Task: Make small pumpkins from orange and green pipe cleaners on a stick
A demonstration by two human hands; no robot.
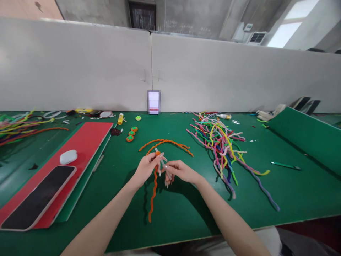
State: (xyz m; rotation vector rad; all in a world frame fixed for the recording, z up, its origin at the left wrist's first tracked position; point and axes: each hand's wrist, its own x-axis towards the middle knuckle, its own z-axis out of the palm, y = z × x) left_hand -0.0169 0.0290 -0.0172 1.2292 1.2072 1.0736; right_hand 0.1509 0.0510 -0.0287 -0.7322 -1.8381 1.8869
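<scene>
Above the middle of the table, my left hand (147,167) pinches an orange pipe cleaner (152,199), its kinked tail hanging toward the front edge. Its upper end bunches around or against a thin whitish stick (162,162); I cannot tell which. My right hand (179,171) is closed on the lower part of that stick, close beside the left fingers. Just beyond both hands lie loose orange pipe cleaners (170,141), curved in an arc. Farther left, small orange coils with green tops (131,133) sit in a short row.
A multicoloured heap of pipe cleaners (221,145) lies to the right, near a green pen-like tool (285,165). On the left, a red board (87,142) carries a phone (39,199) and a white case (68,156). A glue stick (120,119) and a lit screen (153,102) stand toward the partition.
</scene>
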